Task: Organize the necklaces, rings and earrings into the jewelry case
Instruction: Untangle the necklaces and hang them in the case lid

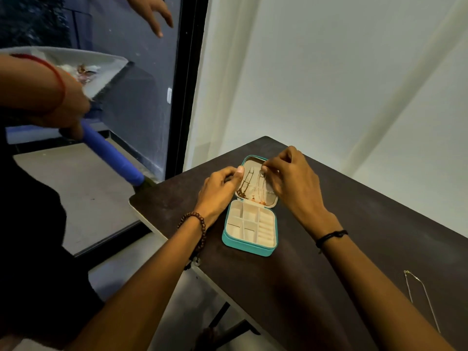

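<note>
Case (249, 239): necklaces (247, 184) hung in lid (272, 197), compartments bare. Left hand (217, 191) grips lid; right hand (291, 183) pinches necklace (262, 187). Chain (420, 297) waits on counter (329, 274), 4 o'clock.

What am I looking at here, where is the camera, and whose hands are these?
There is no machine here. A camera worn on a person's head looks down at their own two bare hands. On the dark brown tabletop lies an open teal jewelry case with cream compartments. The left hand holds the lid's edge. The right hand seems to pinch a thin gold chain necklace hung inside the lid. A thin silver chain necklace lies apart, near the table's right side. At left, another person's hand grips a blue handle.
</note>
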